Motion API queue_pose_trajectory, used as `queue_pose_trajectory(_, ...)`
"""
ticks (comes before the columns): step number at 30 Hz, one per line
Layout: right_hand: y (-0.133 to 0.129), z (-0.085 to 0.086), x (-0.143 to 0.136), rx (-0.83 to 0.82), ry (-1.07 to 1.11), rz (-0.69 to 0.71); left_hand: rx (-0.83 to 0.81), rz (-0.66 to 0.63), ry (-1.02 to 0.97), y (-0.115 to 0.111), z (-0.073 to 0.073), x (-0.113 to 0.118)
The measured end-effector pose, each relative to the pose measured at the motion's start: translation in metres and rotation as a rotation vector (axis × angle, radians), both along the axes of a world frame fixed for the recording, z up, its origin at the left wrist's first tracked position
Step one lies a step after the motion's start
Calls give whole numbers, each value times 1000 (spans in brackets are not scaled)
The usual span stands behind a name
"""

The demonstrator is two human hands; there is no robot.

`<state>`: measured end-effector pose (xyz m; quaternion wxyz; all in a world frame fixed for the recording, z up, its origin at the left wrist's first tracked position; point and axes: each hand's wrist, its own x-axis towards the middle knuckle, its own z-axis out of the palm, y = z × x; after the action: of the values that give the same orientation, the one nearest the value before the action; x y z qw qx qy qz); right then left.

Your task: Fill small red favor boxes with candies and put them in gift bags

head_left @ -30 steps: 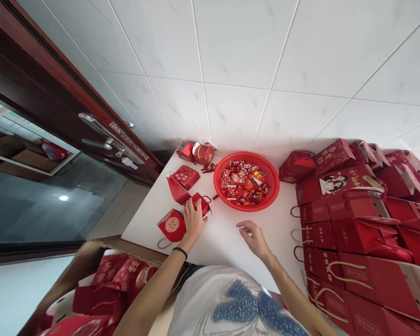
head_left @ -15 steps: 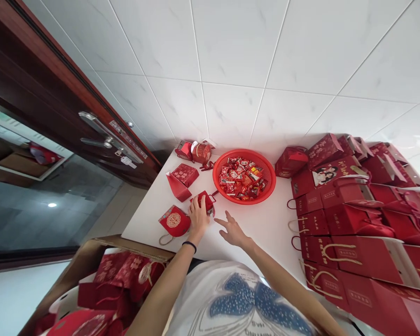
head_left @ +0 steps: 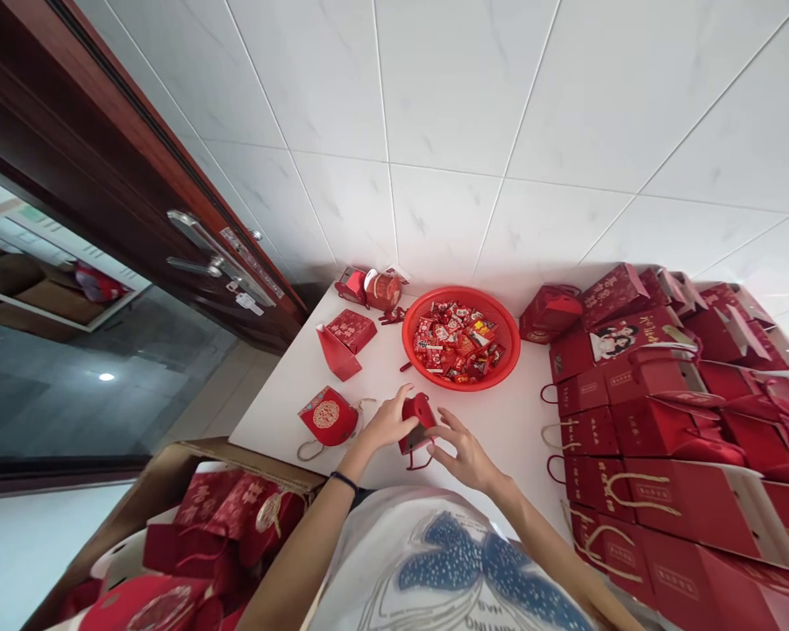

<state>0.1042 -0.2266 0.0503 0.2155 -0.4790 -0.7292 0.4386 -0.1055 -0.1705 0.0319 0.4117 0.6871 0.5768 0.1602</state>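
Head view, small red box (head_left: 418, 407): is sitting between both hands, nearer than the candy basket (head_left: 515, 350).
Left hand (head_left: 389, 423): is gripping its left side.
Right hand (head_left: 461, 450): is touching its right; pinch unclear.
Shirt (head_left: 374, 552): is showing inverted "HAS".

A pale tiled wall (head_left: 447, 96) rises beside a dark door (head_left: 105, 175) and glossy grey floor (head_left: 131, 407).
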Motion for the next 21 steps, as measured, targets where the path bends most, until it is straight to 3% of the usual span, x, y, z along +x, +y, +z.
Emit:
queue_pose_trajectory(5,4,-12,6,-76,-53,-218,-38,17,-59,17,-4,5)
queue_pose_trajectory(11,10,-32,4,-63,-148,-312,-7,75,-169,30,-19,6)
queue_pose_trajectory(16,14,-40,0,-111,-161,-372,-7,87,-100,22,-27,12)
queue_pose_trajectory(21,17,-47,1,-258,-72,-414,-97,-42,-46,22,-28,1)
